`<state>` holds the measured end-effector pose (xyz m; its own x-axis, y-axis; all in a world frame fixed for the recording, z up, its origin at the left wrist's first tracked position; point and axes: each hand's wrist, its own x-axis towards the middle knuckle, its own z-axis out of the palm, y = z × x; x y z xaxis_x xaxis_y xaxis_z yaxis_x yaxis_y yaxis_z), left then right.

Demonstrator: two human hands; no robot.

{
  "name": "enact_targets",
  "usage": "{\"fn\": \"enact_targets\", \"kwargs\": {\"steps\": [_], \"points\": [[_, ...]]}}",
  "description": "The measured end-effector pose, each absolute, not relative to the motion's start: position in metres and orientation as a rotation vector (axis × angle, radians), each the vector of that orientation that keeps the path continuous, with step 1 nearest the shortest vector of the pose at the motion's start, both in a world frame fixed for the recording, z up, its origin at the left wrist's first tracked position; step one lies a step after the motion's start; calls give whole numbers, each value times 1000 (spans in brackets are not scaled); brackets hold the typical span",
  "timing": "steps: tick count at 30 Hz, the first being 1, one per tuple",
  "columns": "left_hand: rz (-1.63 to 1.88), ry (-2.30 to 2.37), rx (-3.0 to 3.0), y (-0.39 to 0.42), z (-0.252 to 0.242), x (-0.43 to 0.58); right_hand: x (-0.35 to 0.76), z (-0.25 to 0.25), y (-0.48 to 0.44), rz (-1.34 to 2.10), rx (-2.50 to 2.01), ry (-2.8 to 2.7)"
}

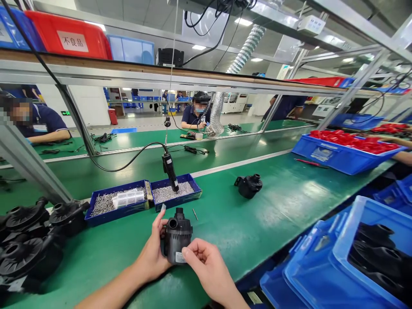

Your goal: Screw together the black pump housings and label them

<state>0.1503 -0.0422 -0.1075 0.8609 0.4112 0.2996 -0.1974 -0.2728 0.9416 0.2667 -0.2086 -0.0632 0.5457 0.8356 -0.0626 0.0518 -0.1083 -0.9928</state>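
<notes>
In the head view, a small black pump [179, 234] with a round port stands upright above the green bench. My left hand [156, 253] is closed around its left side. A small whitish sticker [163, 207] clings to a raised fingertip of that hand. Low on the pump's front is a white label [180, 257]. My right hand [207, 264] has its thumb and curled fingers closed at the label's right edge, touching the pump. Just beyond the pump, a loose screw [195, 214] lies on the bench.
Two blue trays of screws [120, 201] and small metal parts [172, 193] sit ahead, under a hanging electric screwdriver [170, 171]. Black pumps [28, 253] crowd the left; another pump [249, 185] stands to the right. Blue bins [322, 266] flank the bench. Co-workers [196, 113] sit opposite.
</notes>
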Motion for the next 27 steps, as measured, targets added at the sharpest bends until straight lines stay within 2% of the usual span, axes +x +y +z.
{"fn": "enact_targets", "kwargs": {"steps": [7,13,16,18,21,27], "points": [[592,166,1751,-41,-106,151,261,-65,-211,631,-1642,-884],[593,160,1751,-43,-111,151,261,-73,-217,138,-1725,-1139],[584,201,1755,-44,-111,152,271,-83,-219,4,-1743,-1125],[579,217,1769,-43,-111,152,275,-88,-217,38,-1781,-1056],[634,219,1854,-41,-117,147,267,-85,-210,274,-1829,-938],[849,167,2138,-44,-157,138,253,-56,-217,465,-1685,-837]]}}
